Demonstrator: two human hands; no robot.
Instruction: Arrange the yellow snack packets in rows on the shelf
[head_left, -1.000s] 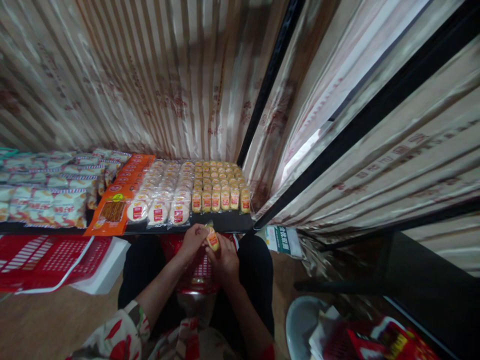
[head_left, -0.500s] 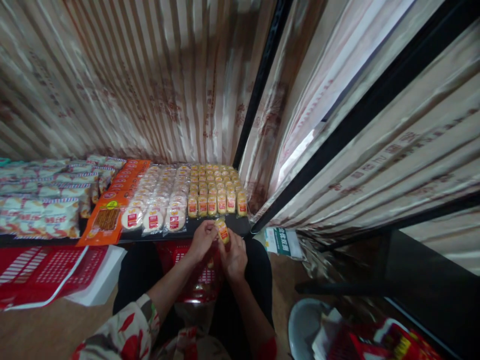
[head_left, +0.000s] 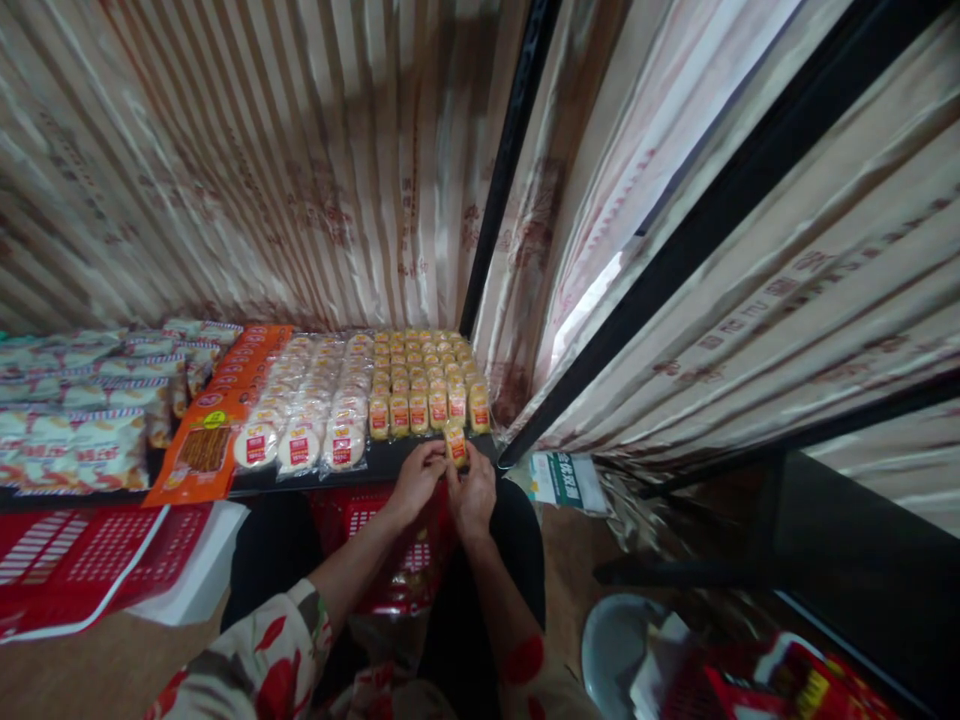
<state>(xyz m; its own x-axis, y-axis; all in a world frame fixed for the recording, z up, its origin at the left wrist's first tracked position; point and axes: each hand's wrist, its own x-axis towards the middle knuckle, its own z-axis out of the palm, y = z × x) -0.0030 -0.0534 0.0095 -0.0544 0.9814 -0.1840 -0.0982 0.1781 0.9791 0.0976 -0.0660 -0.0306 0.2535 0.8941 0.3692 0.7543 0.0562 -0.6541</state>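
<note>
A small yellow wrapped snack cake (head_left: 455, 446) with a red label stands upright between my hands at the shelf's front edge. My right hand (head_left: 472, 495) is closed on its lower right side. My left hand (head_left: 417, 482) pinches its left edge with the fingertips. Just behind it are rows of similar yellow snack packets (head_left: 418, 411), lined up several deep. Left of these lie rows of round white crackers (head_left: 298, 447) in clear wrappers.
Farther left on the black shelf (head_left: 262, 484) are an orange snack packet (head_left: 199, 450) and white snack bags (head_left: 101, 448). Red baskets (head_left: 157, 545) stand below, one between my knees. A grey basin (head_left: 611, 650) is on the floor at right. Black poles (head_left: 501, 190) and curtains surround the shelf.
Both hands have moved forward and slightly right with the snack cake, bringing it closer to the front row. The view has shifted slightly.
</note>
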